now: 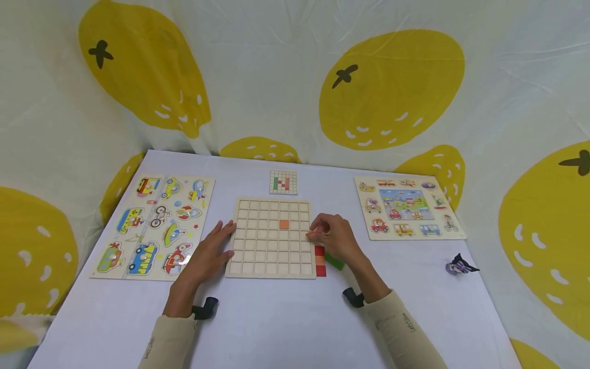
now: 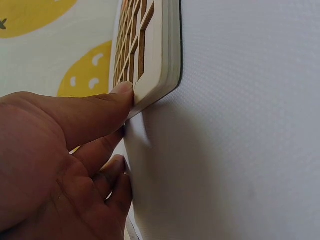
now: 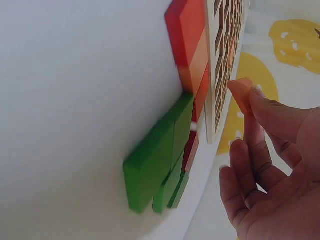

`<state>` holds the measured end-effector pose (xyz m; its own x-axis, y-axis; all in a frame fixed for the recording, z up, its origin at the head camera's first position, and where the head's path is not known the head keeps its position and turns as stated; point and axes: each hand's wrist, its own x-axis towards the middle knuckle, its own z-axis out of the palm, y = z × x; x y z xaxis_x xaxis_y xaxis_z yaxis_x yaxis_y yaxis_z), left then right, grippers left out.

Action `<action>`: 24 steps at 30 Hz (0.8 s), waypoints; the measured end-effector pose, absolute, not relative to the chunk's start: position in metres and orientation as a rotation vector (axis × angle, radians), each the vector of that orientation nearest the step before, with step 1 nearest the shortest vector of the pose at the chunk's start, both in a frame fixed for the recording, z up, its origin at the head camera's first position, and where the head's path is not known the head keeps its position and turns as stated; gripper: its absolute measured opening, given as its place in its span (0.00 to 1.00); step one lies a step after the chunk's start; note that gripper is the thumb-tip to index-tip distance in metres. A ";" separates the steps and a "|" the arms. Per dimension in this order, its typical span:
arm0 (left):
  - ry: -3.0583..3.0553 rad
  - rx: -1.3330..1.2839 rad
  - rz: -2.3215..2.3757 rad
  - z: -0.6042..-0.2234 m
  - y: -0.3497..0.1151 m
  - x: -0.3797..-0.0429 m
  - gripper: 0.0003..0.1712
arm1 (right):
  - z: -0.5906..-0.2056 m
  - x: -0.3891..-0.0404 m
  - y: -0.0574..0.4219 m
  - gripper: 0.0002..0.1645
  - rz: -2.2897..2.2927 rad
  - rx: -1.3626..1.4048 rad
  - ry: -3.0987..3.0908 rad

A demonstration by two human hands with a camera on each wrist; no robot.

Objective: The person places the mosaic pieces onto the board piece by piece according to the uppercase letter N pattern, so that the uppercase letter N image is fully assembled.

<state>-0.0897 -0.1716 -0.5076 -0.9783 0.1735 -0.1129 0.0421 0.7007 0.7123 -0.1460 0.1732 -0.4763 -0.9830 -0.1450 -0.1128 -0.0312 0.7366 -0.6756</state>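
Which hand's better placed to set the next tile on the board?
Likely the right hand: it pinches an orange tile near the board, with green tiles nearby. The left hand touches the board's opposite edge and holds no tile.

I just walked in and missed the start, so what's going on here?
A person's right hand pinches an orange tile by the right edge of a wooden grid board, while the left hand touches its left edge. Another orange tile already sits in the grid. Red tiles and green tiles lie to the board's right; a small pattern card lies beyond it.
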 end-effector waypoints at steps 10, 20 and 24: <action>2.745 0.186 1.140 -0.508 -0.172 -0.090 0.43 | -0.478 -0.146 0.151 0.10 -1.156 -0.114 2.756; 2.752 0.195 1.143 -0.507 -0.171 -0.090 0.43 | -0.486 -0.148 0.135 0.10 -1.209 -0.190 2.769; 2.751 0.203 1.150 -0.507 -0.172 -0.089 0.43 | -0.487 -0.149 0.129 0.09 -1.207 -0.198 2.755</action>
<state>-0.0894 -0.1716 -0.5074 -0.9792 0.1828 -0.0881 0.0657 0.6964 0.7147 -0.1486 0.1288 -0.4866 -0.9833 -0.1705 -0.0630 -0.0692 0.6719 -0.7374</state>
